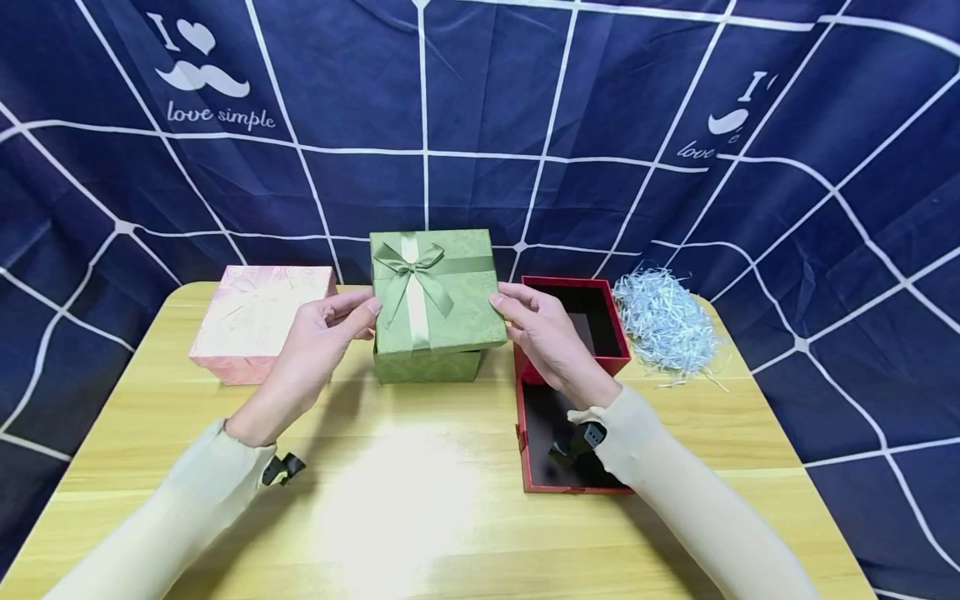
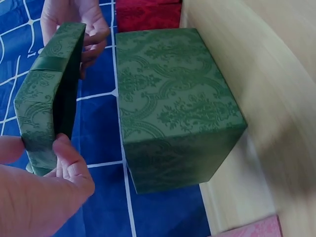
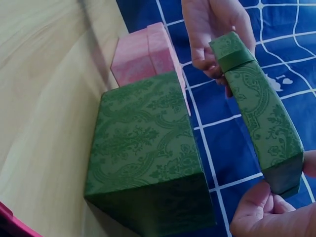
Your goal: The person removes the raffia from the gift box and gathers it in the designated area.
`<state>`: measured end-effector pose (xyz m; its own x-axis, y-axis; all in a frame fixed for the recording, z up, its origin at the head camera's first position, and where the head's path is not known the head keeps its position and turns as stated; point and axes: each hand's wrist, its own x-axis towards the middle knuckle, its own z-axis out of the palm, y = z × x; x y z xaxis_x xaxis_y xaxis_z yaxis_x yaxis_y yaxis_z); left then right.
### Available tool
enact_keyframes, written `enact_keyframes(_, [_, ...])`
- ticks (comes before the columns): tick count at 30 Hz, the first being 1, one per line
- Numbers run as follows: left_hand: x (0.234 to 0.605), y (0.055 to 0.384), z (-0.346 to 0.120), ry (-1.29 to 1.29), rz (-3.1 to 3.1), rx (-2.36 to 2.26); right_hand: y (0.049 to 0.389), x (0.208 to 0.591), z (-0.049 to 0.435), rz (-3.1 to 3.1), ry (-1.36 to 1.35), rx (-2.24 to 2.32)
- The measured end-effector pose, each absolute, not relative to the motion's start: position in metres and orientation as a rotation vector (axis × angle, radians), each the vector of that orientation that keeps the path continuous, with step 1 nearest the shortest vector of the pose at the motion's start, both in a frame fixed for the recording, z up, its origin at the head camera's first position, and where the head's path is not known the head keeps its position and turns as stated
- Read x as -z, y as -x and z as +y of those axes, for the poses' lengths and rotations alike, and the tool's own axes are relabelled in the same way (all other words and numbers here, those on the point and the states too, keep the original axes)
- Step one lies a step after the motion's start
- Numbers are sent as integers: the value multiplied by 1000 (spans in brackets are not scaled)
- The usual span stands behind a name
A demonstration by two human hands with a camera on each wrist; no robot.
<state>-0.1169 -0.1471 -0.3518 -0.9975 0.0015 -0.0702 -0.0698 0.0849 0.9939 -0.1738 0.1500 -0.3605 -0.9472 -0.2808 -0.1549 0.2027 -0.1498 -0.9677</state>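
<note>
Between both hands is a green patterned gift box lid (image 1: 468, 304) with a ribbon bow (image 1: 411, 268) on top. My left hand (image 1: 318, 350) pinches its left edge and my right hand (image 1: 543, 333) pinches its right edge, thumbs and fingers on the rim. Below the lid stands the green box base (image 1: 427, 367) on the table. Both wrist views show the lid (image 2: 37, 116) raised apart from the base (image 3: 143, 133), with a gap between them. The inside of the base is hidden.
A pink gift box (image 1: 262, 321) stands to the left on the wooden table (image 1: 405, 467). At right are an uncovered red box (image 1: 611, 325), a red lid (image 1: 543, 433) lying dark inside up in front of it, and pale blue shredded paper (image 1: 667, 325). Blue grid cloth (image 1: 487, 100) hangs behind.
</note>
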Motion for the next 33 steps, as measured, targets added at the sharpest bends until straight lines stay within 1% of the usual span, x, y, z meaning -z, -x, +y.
enact_keyframes(16, [349, 116, -154, 54, 2262, -2108, 167, 362, 156, 1882, 110, 2180])
enact_keyframes(22, [346, 111, -158, 53, 2190, -2183, 166, 362, 156, 1822, 173, 2212])
enact_keyframes(28, [346, 109, -161, -12, 1969, -2279, 163, 358, 161, 1753, 213, 2229])
enact_keyframes(33, [348, 108, -161, -106, 1862, -2369, 160, 357, 165, 1713, 185, 2171])
